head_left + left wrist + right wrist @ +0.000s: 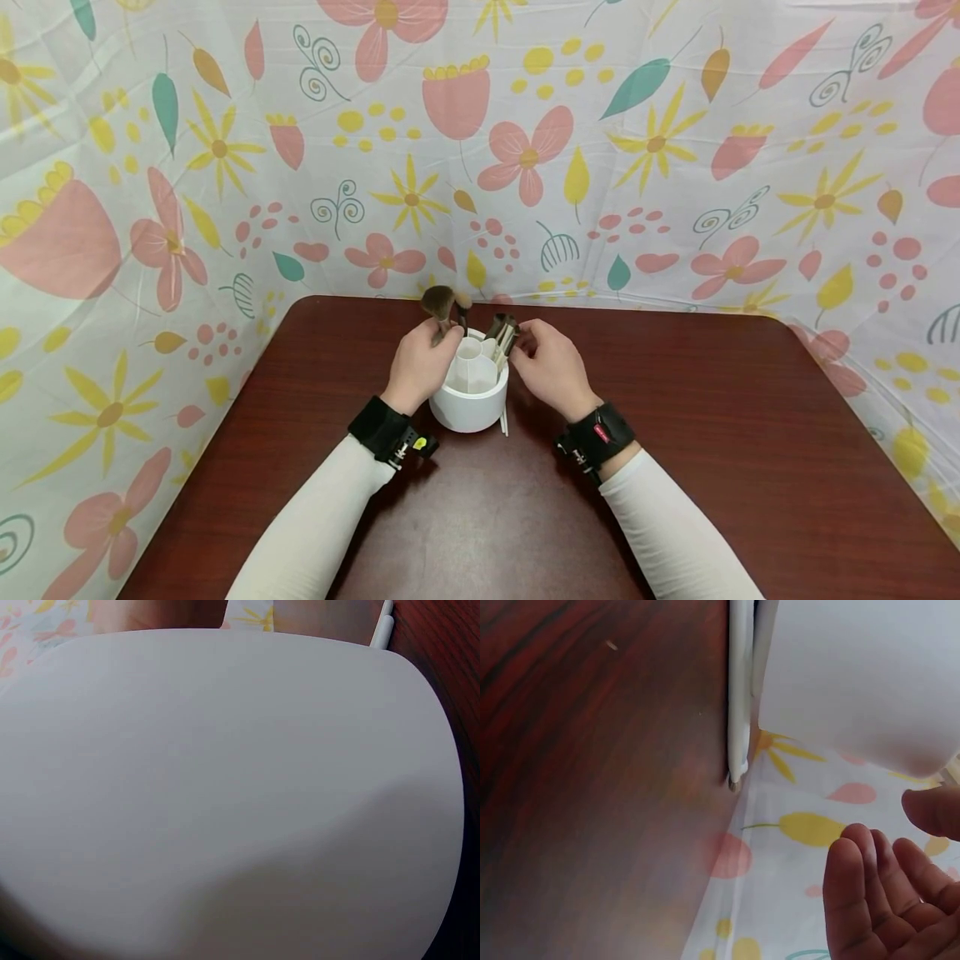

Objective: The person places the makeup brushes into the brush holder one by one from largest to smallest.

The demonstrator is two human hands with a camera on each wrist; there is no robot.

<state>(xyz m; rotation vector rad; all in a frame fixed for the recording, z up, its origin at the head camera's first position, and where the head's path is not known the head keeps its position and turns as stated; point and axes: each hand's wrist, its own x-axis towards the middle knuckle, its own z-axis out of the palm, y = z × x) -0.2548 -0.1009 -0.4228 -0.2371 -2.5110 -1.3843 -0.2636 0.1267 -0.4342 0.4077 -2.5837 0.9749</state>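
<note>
1. Between the two hands, toward the far side of the worktop [690, 467], stands a round white holder [467, 414] with small cups inside it
2. Left of the holder is the left grip [420, 367], with its thumb up by the rim. A big fluffy brush [437, 302] pokes up past its fingers, and a smaller brush [462, 302] is just beside that one. I cannot tell if this grip pinches the big brush, the rim or nothing, as the left wrist view shows mostly white wall
3. Right of the holder is the right grip [553, 367]. Its fingers [845, 892] bend softly and its thumb [936, 813] is apart from them, so it looks spread, with nothing in the gap
4. Just left of the right fingertips is a bunch of dark-topped brushes [504, 331], on the right side of the holder. They stand on end, with tops tipped a bit right, toward the right grip. I cannot tell if they touch it
5. The right grip is nearer to that bunch, so a reach for it looks easier from the right
6. Thin white sticks [505, 422] lie just beside the holder at its near right side, pointing toward the person
</note>
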